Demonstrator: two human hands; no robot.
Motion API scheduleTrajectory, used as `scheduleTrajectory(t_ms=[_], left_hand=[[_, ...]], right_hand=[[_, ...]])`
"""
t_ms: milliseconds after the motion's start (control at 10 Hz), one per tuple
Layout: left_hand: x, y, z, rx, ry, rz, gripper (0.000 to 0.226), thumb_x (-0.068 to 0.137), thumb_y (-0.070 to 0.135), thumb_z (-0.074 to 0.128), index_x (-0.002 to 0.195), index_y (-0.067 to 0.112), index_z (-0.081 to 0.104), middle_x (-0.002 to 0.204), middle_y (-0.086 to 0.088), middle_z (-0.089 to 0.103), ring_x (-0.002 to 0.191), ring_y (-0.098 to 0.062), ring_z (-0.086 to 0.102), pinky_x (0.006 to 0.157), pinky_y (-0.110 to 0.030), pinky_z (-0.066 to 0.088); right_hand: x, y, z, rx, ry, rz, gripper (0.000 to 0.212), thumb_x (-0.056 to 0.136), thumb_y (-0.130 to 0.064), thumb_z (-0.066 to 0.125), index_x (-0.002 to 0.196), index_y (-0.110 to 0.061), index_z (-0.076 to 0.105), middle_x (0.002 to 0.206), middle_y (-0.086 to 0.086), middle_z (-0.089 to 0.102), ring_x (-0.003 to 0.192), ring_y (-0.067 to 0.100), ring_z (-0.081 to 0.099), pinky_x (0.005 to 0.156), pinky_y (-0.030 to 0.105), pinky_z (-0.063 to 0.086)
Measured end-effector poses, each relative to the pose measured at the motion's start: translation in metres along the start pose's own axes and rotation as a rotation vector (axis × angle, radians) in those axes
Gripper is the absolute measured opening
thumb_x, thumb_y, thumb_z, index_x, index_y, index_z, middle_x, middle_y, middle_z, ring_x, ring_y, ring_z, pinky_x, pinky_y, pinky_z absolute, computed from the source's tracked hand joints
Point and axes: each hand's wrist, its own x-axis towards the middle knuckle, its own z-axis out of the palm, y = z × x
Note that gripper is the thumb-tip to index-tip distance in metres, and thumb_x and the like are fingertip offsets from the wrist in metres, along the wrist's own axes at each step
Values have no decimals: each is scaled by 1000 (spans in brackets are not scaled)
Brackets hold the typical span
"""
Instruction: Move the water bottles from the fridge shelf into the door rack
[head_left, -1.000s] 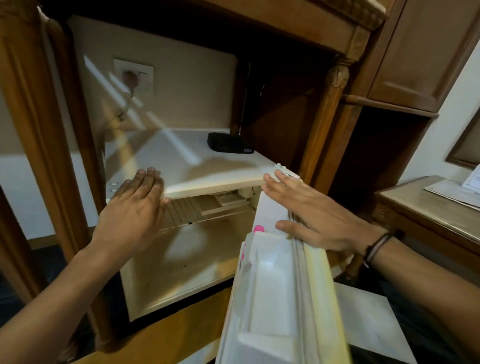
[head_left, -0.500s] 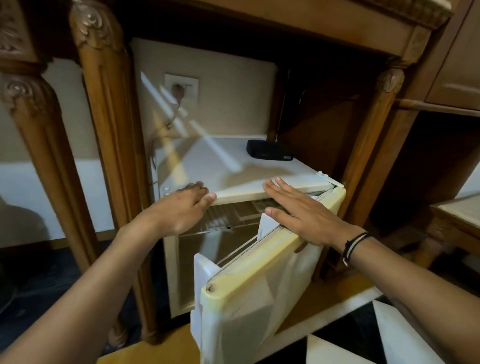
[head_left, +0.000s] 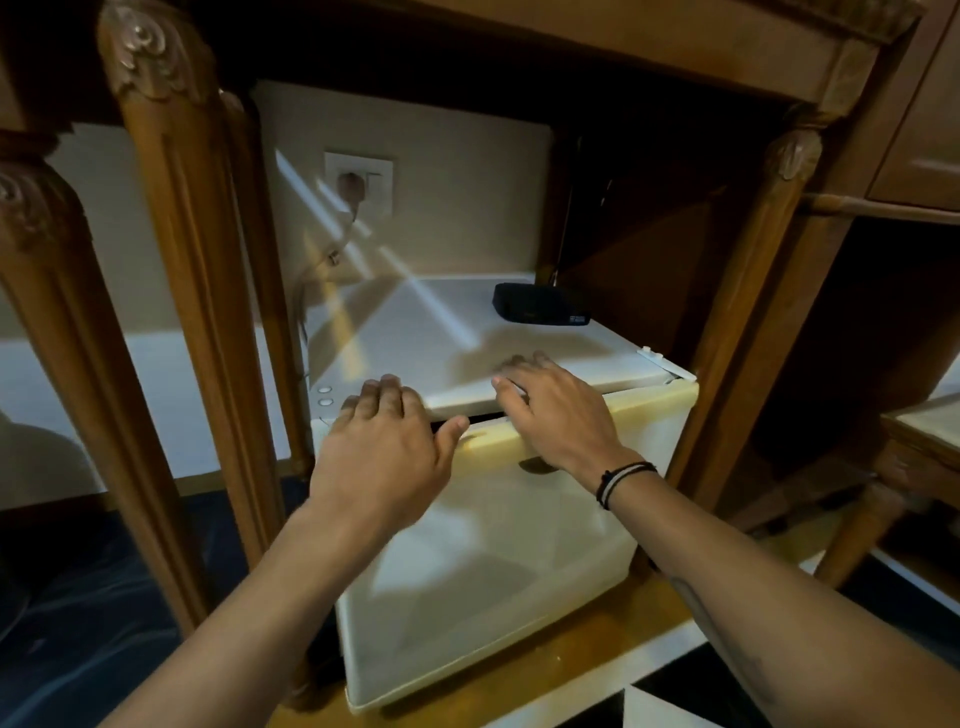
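- Swung from half open, fridge door (head_left: 498, 561) now sits nearly shut, thin dark gap on top.
- Left hand (head_left: 384, 452) flat, empty, on fridge top (head_left: 415, 332) edge.
- Right hand (head_left: 558, 415) open, holding nothing, pressing door's upper edge.

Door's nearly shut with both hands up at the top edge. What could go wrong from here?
1. Pinch: the left hand has its thumb at the dark gap between the fridge top and the door; pushing further could trap it.
2. The right hand lies across the same seam, fingers on the top, so it may block the door from sealing.
3. The black device sits loose on the fridge top; a hard push could jolt it.
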Motion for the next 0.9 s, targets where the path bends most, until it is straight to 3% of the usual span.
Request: scheduleTrajectory(t_ms=[100, 400, 600, 700, 900], left_hand=[[0, 3, 14, 104, 127, -2, 90, 111, 57, -4, 165, 3, 43, 175, -23, 40, 165, -35, 39, 135, -48, 31], [21, -5, 26, 133, 217, 16, 85, 112, 53, 2, 158, 7, 58, 167, -19, 54, 155, -30, 55, 126, -43, 45], [21, -5, 30, 115, 281, -34, 77, 112, 45, 11, 154, 3, 61, 162, -20, 60, 151, -31, 60, 123, -44, 47], [27, 2, 29, 68, 171, -82, 69, 113, 39, 19, 162, 2, 50, 171, -22, 48, 161, -32, 46, 131, -45, 36], [30, 35, -26, -113, -83, -105, 73, 118, 48, 15, 178, 8, 7, 187, -14, 2, 174, -26, 1, 139, -39, -2]], right_hand=[[2, 1, 3, -44, 63, -49, 54, 101, -47, 29, 126, -22, 70, 122, 0, 73, 111, 21, 67, 84, 37, 56], [2, 1, 17, -118, 179, -85, 54, 101, -40, 31, 119, -16, 75, 112, 1, 77, 102, 19, 70, 84, 33, 52], [5, 10, 23, -84, 266, -95, 51, 99, -40, 39, 120, -12, 77, 119, 6, 79, 110, 25, 72, 94, 37, 56], [6, 12, 21, -100, 79, -77, 55, 99, -42, 39, 136, -12, 67, 139, 9, 69, 130, 29, 62, 111, 42, 49], [1, 1, -45, 7, -278, -5, 74, 106, -61, 29, 162, -14, 32, 171, 10, 30, 161, 30, 23, 131, 45, 19]])
